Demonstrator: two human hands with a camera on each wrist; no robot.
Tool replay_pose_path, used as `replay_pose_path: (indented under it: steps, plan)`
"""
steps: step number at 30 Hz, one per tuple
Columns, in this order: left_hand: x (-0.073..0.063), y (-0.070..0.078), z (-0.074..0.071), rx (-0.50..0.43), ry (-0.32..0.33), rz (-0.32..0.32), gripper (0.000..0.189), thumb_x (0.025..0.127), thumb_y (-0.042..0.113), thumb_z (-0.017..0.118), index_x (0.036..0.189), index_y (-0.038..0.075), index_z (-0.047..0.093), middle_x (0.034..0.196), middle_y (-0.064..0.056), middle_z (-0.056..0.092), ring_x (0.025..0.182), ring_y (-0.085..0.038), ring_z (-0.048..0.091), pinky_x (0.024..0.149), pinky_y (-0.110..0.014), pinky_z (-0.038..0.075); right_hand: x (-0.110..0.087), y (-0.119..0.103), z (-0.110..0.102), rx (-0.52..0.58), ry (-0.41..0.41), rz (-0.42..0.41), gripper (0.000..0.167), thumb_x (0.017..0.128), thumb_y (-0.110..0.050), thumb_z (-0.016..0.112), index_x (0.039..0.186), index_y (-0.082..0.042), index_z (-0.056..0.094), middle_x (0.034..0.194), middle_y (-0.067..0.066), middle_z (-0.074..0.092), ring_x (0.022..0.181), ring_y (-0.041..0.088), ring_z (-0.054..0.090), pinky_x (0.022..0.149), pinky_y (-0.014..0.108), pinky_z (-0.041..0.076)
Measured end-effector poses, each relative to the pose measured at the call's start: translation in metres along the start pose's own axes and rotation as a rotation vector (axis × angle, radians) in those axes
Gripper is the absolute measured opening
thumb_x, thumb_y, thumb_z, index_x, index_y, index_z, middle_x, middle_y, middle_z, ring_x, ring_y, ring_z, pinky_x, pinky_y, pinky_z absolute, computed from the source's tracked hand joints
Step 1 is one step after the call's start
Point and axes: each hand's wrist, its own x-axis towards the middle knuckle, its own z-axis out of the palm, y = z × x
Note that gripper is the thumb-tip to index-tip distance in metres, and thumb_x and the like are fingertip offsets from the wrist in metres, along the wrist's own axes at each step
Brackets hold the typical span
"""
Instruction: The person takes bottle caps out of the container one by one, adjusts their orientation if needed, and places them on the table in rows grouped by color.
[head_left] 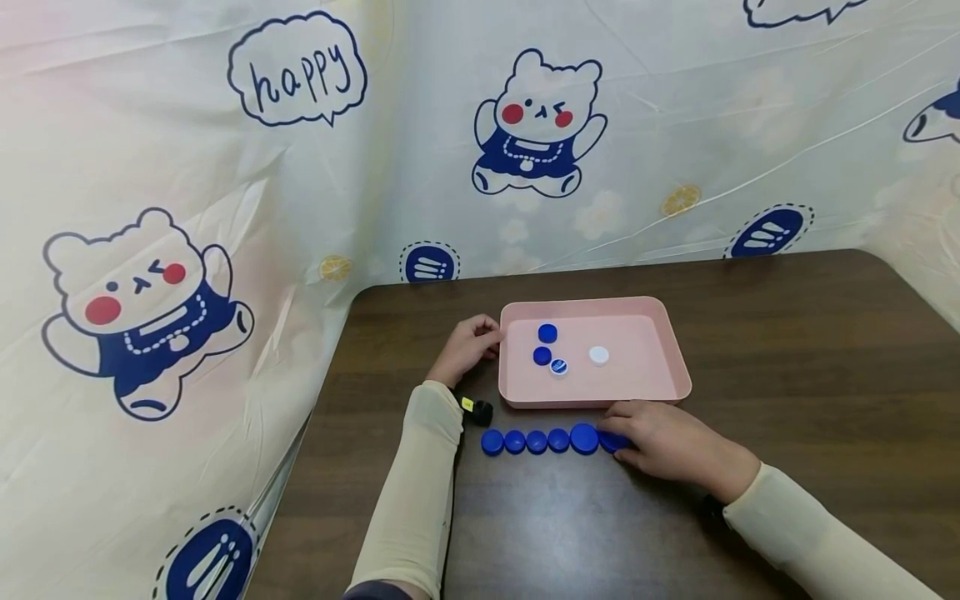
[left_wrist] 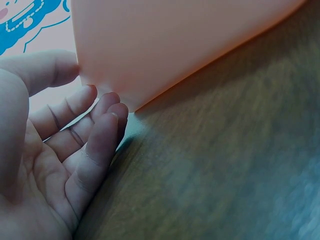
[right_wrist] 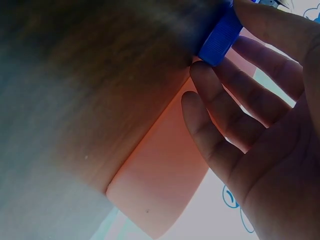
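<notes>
Against the left end of a pink tray (head_left: 630, 312), my left hand (head_left: 468, 346) rests with loosely bent fingers; its thumb and fingertips touch the outer wall in the left wrist view. My right hand (head_left: 667, 437) pinches a blue bottle cap (right_wrist: 220, 37) between thumb and fingers, at the right end of a row on the table. The ridged side of that cap shows in the right wrist view. To its left stand a large blue cap (head_left: 584, 438) and several smaller blue caps (head_left: 536, 442), side by side.
Inside the tray lie two blue caps (head_left: 547, 333), a white cap with a blue print (head_left: 558, 367) and a plain white cap (head_left: 598, 356). A small black device with a yellow label (head_left: 480, 412) sits by the left wrist. Printed cloth (head_left: 420, 150) hangs behind the brown table (head_left: 810, 358).
</notes>
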Motion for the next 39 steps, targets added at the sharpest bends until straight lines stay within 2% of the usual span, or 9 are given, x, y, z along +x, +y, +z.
replay_pose_path:
  steps: [5,12,18,39]
  plan:
    - [-0.0010,-0.0006,0.0003,0.006,-0.004,-0.019,0.013,0.093,0.018,0.066,0.097,0.007,0.063,0.093,-0.012,0.064,0.083,-0.025,0.064,0.071,-0.035,0.055,-0.0004,0.0005,0.0019,0.004,-0.008,0.007,0.037,0.079,-0.015,0.080,0.114,-0.012,0.070,0.101,-0.004,0.061,0.090,0.012,0.060,0.080,0.036,0.053]
    - [-0.0043,0.0017,0.0000,-0.028,-0.029,0.008,0.013,0.093,0.015,0.065,0.097,0.003,0.062,0.091,-0.015,0.064,0.081,-0.025,0.064,0.070,-0.037,0.055,-0.0005,0.0000,0.0031,0.000,0.001,0.003,0.036,0.078,-0.015,0.080,0.112,-0.011,0.071,0.101,-0.004,0.061,0.090,0.012,0.060,0.080,0.035,0.053]
    - [-0.0025,-0.0011,0.0005,-0.010,-0.004,-0.002,0.012,0.093,0.018,0.066,0.097,0.007,0.063,0.091,-0.012,0.064,0.082,-0.025,0.064,0.070,-0.036,0.055,0.0002,-0.0001,0.0025,0.000,-0.001,0.006,0.036,0.078,-0.016,0.081,0.112,-0.011,0.071,0.102,-0.003,0.062,0.091,0.013,0.061,0.081,0.036,0.053]
    - [-0.0005,-0.0004,-0.0005,-0.007,-0.008,-0.012,0.013,0.093,0.021,0.066,0.097,0.008,0.064,0.093,-0.011,0.065,0.083,-0.025,0.064,0.070,-0.036,0.055,0.0004,-0.0018,-0.0005,0.009,-0.025,0.029,0.038,0.079,-0.017,0.080,0.115,-0.010,0.069,0.104,-0.003,0.062,0.092,0.012,0.060,0.082,0.036,0.053]
